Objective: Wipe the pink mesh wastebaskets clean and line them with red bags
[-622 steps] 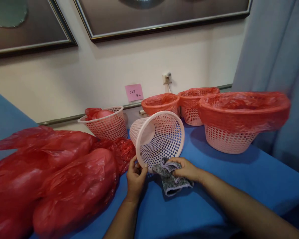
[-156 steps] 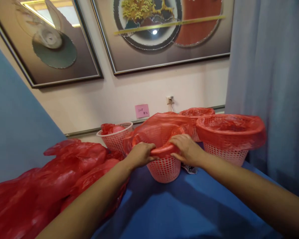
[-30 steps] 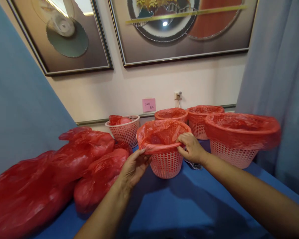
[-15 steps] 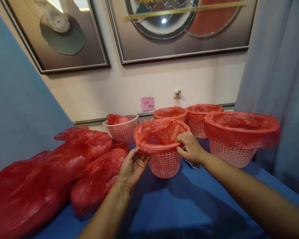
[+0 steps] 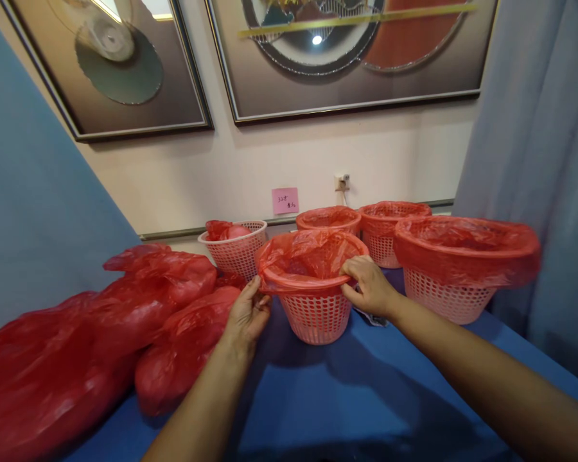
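A white perforated plastic basket (image 5: pixel 318 321) stands upright in front of me, with a red plastic bag (image 5: pixel 296 281) lining it and folded over its rim. My right hand (image 5: pixel 368 285) is closed on the bag and rim at the near right. At the left side of the rim, the thumb and forefinger of my left hand (image 5: pixel 249 311) pinch the edge of the bag. The other left fingers are curled loosely below the rim.
Lined baskets stand at right (image 5: pixel 447 298), back right (image 5: pixel 388 247) and behind (image 5: pixel 327 218). Another white basket (image 5: pixel 238 253) at back left holds red plastic. Red bags (image 5: pixel 101 327) are heaped on the left of the blue-covered table (image 5: pixel 347 398). Curtains hang at both sides.
My left hand has shifted left and slightly up along the rim, and the bag's edge at the front left now sits higher on the basket. My right hand stays in place.
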The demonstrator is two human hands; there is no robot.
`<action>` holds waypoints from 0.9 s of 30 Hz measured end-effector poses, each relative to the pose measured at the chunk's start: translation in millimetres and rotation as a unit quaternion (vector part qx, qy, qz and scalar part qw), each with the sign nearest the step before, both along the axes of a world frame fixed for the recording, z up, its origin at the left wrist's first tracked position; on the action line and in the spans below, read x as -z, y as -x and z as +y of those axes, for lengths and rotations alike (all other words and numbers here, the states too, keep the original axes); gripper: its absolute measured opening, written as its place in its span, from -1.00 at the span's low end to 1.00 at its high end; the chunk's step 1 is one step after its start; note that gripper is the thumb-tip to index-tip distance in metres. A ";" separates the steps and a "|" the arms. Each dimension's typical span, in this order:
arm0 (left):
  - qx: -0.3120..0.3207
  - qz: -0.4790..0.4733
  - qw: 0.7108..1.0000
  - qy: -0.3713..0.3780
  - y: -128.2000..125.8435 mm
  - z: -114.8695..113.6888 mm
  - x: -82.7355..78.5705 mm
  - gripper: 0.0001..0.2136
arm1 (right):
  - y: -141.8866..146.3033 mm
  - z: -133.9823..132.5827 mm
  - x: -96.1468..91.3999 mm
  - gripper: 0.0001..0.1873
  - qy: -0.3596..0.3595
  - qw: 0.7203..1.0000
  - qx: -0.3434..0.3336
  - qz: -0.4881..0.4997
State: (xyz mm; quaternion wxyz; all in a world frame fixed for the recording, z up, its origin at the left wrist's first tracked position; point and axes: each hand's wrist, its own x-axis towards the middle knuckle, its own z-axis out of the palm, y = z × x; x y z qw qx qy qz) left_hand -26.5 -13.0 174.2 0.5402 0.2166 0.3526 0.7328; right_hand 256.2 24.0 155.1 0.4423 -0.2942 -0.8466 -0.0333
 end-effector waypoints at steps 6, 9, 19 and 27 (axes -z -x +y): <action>-0.049 0.062 0.997 -0.018 8.9 3.7 -0.9 -0.83 | -12.4 13.2 0.8 -0.94 0.010 1.000 -0.002 0.011; -0.084 0.100 0.990 -0.050 9.5 -2.5 -3.9 -0.81 | -23.4 23.6 -2.1 -0.94 0.008 1.000 0.009 0.008; -0.032 0.296 0.952 -0.070 -23.3 -22.7 2.7 -0.68 | 26.5 -38.0 -22.5 -0.76 -0.015 0.997 0.043 0.061; -0.130 0.345 0.923 -0.112 -12.5 -32.0 -13.5 -0.82 | 50.3 -40.8 -18.6 -0.72 0.011 0.993 0.116 -0.013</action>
